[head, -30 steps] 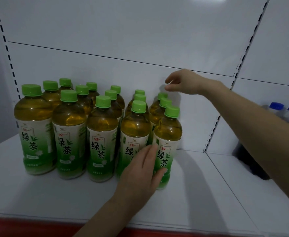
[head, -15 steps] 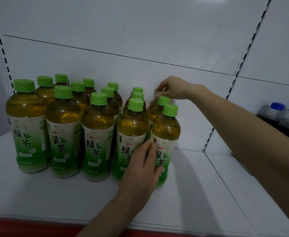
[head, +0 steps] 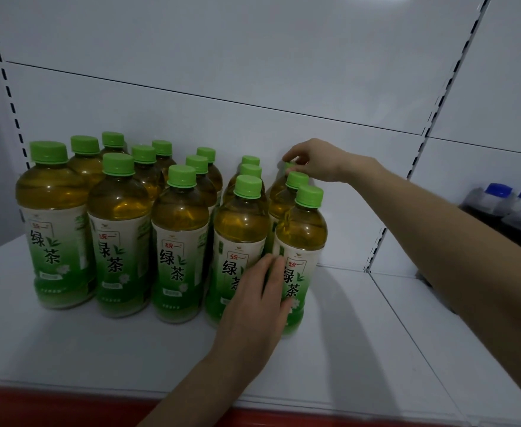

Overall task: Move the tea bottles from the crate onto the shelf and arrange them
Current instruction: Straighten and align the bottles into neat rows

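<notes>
Several green-capped tea bottles (head: 179,241) stand in rows on the white shelf (head: 345,349). My left hand (head: 259,303) lies flat, fingers together, against the labels of the two front right bottles (head: 300,241), touching them without wrapping around. My right hand (head: 311,160) reaches over the right-hand row and pinches the cap of the rearmost bottle (head: 289,165) by the back panel; most of that bottle is hidden. No crate is in view.
Dark bottles with blue caps (head: 511,211) stand on the neighbouring shelf section at the right. The white back panel (head: 253,72) runs close behind the rows. A red strip (head: 68,408) edges the shelf front.
My right hand came down from above the right-hand row onto the rearmost bottle's cap. My left hand stayed pressed against the front right bottles.
</notes>
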A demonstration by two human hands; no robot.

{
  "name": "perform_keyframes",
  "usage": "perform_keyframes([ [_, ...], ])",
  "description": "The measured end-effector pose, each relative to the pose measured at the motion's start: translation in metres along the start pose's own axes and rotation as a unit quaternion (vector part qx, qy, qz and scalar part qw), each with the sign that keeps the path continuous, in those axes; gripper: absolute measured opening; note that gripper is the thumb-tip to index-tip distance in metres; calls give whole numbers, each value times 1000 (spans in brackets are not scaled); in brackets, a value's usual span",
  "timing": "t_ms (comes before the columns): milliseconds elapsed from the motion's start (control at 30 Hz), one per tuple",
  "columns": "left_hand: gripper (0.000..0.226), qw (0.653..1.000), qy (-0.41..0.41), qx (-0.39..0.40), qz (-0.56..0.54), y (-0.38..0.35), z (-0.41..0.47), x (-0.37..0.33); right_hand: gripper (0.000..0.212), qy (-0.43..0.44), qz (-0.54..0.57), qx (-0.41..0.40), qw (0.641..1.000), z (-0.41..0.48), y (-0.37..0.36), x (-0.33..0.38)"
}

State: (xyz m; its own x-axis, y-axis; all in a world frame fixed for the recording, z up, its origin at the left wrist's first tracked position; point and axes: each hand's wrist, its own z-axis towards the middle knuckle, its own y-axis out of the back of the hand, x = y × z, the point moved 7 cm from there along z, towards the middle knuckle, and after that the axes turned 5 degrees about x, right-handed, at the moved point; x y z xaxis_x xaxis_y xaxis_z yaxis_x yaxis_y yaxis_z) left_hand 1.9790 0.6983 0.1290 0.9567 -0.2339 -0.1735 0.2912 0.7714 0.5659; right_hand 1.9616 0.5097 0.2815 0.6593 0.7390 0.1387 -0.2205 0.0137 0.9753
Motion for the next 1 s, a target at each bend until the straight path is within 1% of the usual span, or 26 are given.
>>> perform_keyframes([
  [67,63,1000,0,-1,4,1,-2,0,44,-5,13,-26,1000,-12,10,1],
  [133,52,1000,0,-5,9,2,-4,1,39,-2,57,-65,996,-28,24,2],
  [167,49,1000,0,-5,12,2,-5,0,37,1,90,-64,994,-35,26,2],
  [200,50,1000,1,-4,13,2,-5,0,37,2,116,-44,992,-41,25,5],
  [233,56,1000,3,-2,12,1,-5,0,39,0,128,-15,992,-46,20,7],
  [267,63,1000,7,4,9,0,-5,1,41,0,118,7,993,-48,13,10],
  [300,68,1000,9,8,7,-1,-5,1,42,4,90,13,996,-48,9,12],
  [367,70,1000,10,8,5,-1,-5,0,40,16,51,-5,999,-45,7,14],
  [600,71,1000,15,2,17,-1,-4,0,35,29,96,-5,995,-44,5,7],
  [733,74,999,19,8,31,0,-8,2,40,16,117,1,993,-54,4,10],
  [867,71,998,39,20,54,-3,-9,8,29,11,213,-89,973,-91,16,7],
  [900,70,998,42,21,52,-4,-9,10,33,11,219,-86,972,-99,12,9],
  [967,70,998,45,19,38,-7,-7,13,47,10,189,-62,980,-107,1,16],
  [1000,71,998,47,20,32,-8,-6,14,47,12,171,-59,983,-107,-3,18],
])
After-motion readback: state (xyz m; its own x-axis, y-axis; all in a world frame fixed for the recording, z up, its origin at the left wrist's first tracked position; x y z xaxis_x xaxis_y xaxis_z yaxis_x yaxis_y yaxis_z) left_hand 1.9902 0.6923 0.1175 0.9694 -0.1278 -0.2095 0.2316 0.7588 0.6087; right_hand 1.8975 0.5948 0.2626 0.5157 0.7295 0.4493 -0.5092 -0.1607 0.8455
